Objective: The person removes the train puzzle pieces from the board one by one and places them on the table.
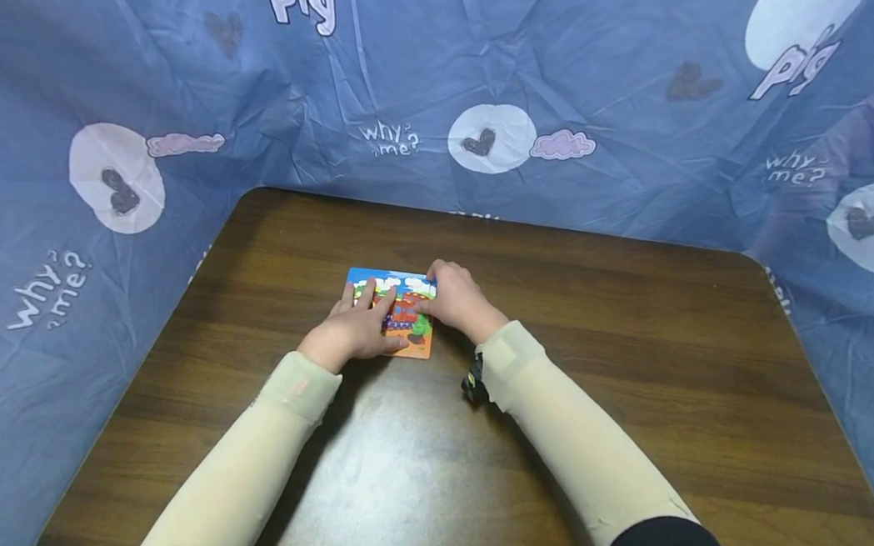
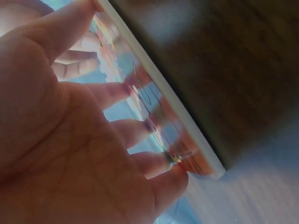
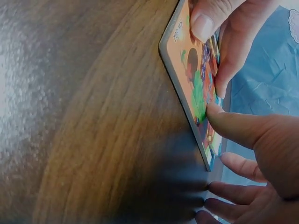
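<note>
A flat, nearly square board (image 1: 417, 349) with a bright printed picture lies on the table, with blue sky and white clouds at the top, red shapes in the middle and an orange strip with a green tree below. My left hand (image 1: 358, 331) rests across its left part, fingers spread and nearly straight. The right hand (image 1: 465, 300) grips the upper right corner, its thumb (image 3: 233, 126) on the printed face and its index finger (image 3: 243, 167) at the edge. The pale, thick rim (image 2: 163, 93) of the board shows in the left wrist view.
A brown wood-grain table (image 1: 623, 362) with rounded corners surrounds the board. Blue cloth (image 1: 395, 83) with printed words, hearts and clouds hangs behind and at both sides. A small black object (image 1: 474, 381) sits at the right wrist cuff.
</note>
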Demonstrator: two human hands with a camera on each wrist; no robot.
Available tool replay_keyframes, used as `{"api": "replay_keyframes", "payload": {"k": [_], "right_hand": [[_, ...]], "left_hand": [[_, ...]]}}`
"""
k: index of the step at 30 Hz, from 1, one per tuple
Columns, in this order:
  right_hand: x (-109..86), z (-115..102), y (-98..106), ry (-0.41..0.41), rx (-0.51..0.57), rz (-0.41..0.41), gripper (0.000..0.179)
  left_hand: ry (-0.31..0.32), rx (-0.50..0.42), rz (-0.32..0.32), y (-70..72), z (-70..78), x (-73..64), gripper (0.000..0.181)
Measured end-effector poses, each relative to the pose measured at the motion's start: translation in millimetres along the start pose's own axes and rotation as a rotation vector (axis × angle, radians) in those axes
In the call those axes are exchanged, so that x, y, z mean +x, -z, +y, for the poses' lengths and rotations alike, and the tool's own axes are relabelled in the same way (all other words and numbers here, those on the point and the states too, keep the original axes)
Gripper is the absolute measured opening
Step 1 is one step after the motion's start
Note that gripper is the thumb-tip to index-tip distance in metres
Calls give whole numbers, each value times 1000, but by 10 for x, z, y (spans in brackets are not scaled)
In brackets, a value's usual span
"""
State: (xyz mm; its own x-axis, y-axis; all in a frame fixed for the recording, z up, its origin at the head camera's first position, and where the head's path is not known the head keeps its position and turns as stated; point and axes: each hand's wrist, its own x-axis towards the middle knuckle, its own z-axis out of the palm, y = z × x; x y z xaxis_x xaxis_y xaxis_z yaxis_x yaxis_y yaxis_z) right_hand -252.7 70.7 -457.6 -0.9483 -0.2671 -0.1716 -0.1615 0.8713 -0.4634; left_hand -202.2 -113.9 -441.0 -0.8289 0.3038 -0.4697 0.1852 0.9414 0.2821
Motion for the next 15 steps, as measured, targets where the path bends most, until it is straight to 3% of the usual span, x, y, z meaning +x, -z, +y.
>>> {"api": "replay_keyframes", "payload": {"k": [15], "right_hand": [[-15,23,-70,23,126,163,38]], "left_hand": [[2,9,19,-18,-23,31,93]]}}
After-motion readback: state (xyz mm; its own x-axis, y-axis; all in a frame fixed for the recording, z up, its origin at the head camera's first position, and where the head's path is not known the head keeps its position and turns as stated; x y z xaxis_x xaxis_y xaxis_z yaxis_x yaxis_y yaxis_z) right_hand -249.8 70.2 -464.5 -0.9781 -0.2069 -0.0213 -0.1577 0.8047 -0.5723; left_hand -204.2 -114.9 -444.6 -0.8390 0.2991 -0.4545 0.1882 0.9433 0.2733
